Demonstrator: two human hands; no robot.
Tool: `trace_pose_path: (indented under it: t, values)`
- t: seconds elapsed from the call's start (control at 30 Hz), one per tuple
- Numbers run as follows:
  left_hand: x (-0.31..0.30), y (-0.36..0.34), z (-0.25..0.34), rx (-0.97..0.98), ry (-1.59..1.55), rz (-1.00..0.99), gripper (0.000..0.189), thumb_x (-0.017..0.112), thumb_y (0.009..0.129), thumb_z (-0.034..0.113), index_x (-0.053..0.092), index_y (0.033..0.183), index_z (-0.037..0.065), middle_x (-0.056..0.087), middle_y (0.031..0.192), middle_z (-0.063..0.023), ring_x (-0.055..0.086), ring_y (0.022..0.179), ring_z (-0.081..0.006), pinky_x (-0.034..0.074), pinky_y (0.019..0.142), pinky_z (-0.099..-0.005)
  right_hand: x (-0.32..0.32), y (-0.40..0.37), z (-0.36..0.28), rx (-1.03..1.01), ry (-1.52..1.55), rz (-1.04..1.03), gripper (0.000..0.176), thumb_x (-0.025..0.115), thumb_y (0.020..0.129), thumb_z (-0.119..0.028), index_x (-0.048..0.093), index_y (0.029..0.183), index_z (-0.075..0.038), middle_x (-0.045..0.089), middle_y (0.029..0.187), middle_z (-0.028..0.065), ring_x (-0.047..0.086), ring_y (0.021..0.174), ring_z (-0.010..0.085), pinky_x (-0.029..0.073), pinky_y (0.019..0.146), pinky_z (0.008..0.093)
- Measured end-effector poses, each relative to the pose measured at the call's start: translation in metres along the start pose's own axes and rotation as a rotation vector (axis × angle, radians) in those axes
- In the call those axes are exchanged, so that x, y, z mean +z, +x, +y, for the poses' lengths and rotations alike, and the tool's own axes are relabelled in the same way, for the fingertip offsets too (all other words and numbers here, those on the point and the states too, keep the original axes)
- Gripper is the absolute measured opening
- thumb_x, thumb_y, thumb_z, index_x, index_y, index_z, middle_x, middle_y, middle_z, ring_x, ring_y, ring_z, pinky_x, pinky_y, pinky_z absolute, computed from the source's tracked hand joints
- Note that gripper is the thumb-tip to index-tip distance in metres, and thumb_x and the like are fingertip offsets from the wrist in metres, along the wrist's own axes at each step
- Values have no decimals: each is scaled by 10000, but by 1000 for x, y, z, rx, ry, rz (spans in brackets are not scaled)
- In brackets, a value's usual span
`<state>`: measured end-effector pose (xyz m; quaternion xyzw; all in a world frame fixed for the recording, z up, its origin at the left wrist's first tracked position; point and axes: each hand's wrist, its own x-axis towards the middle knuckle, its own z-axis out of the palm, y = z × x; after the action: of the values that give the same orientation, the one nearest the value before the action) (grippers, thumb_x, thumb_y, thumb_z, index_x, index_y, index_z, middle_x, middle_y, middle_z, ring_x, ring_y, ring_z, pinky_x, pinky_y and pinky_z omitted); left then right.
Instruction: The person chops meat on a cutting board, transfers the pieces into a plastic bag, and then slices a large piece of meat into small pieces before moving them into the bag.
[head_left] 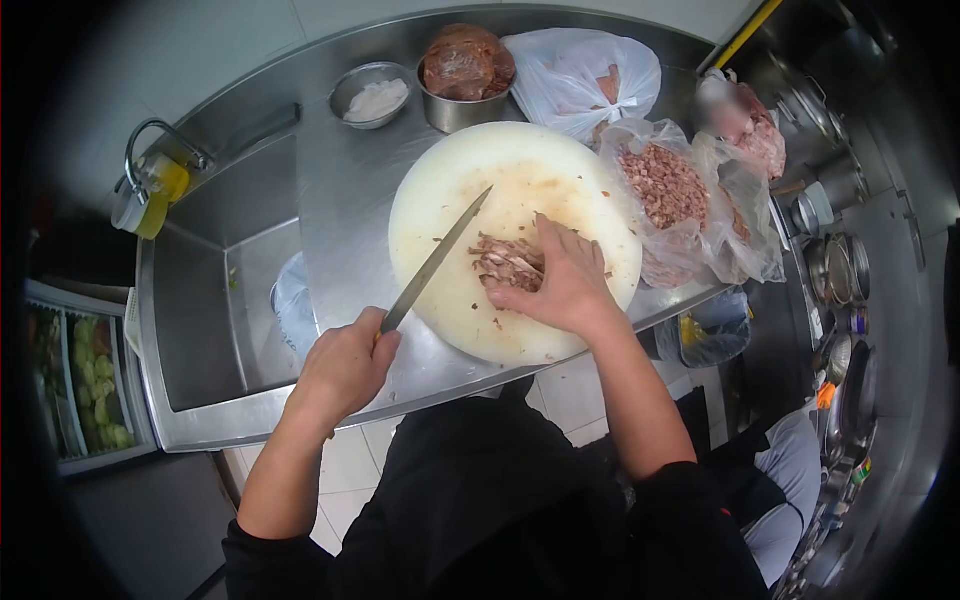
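My left hand (345, 365) is closed round the handle of a long knife (437, 262). The blade slants up and away over the left part of a round white cutting board (440, 180), its tip beyond the meat. A pile of sliced meat strips (505, 262) lies near the board's middle. Palm down, my right hand (568, 280) grips the right side of the pile, with its thumb on the near side and its fingers on the far side. It partly hides the meat. The blade and the pile are apart. Small meat scraps dot the board.
Left are a sink (195, 300) and faucet (150, 130). Behind the board stand a small bowl (370, 95), a metal pot (465, 105) of meat and a tied white bag (580, 75). Diced meat (665, 185) fills a bag at right. Another person's grey-clothed leg (795, 480) shows lower right.
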<state>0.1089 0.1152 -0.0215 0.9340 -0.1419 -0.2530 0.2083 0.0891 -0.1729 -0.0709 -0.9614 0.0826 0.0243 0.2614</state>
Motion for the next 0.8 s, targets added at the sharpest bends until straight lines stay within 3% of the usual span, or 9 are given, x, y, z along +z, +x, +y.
trace_pose_path:
  t: [0.13, 0.33, 0.6, 0.7, 0.8]
  values:
    - [4, -10, 9, -43, 48, 16, 286, 534, 1037, 285, 538, 1122, 12, 714, 852, -261, 682, 851, -486, 518, 796, -574, 12, 8, 8, -184, 44, 28, 860, 831, 796, -459, 508, 1432, 21, 545, 1361, 291, 499, 1285, 436, 419, 1097, 451]
    - [25, -16, 21, -73, 201, 40, 215, 467, 1046, 243, 500, 1104, 38, 693, 811, -262, 686, 802, -478, 546, 765, -574, 40, 21, 11, -362, 240, 207, 270, 737, 881, -174, 670, 1102, -34, 626, 1066, 156, 583, 1032, 374, 478, 929, 450]
    - [22, -49, 66, -195, 379, -69, 197, 483, 1025, 211, 502, 1115, 37, 711, 890, -242, 718, 809, -430, 577, 757, -531, 66, 38, 17, -458, 224, 361, 96, 712, 825, -122, 698, 908, -75, 637, 938, 101, 601, 906, 338, 511, 816, 433]
    - [54, -13, 50, -222, 262, -89, 195, 469, 1018, 191, 503, 1126, 32, 722, 918, -255, 720, 839, -437, 570, 782, -542, 66, 39, 19, -459, 219, 311, 102, 708, 819, -124, 691, 906, -72, 637, 940, 101, 602, 900, 337, 513, 808, 434]
    - [40, 14, 67, -220, 253, -109, 197, 459, 1011, 176, 506, 1126, 22, 727, 936, -264, 718, 891, -443, 562, 805, -546, 58, 38, 23, -475, 313, 308, 110, 706, 808, -117, 682, 905, -69, 632, 947, 104, 600, 905, 340, 514, 801, 433]
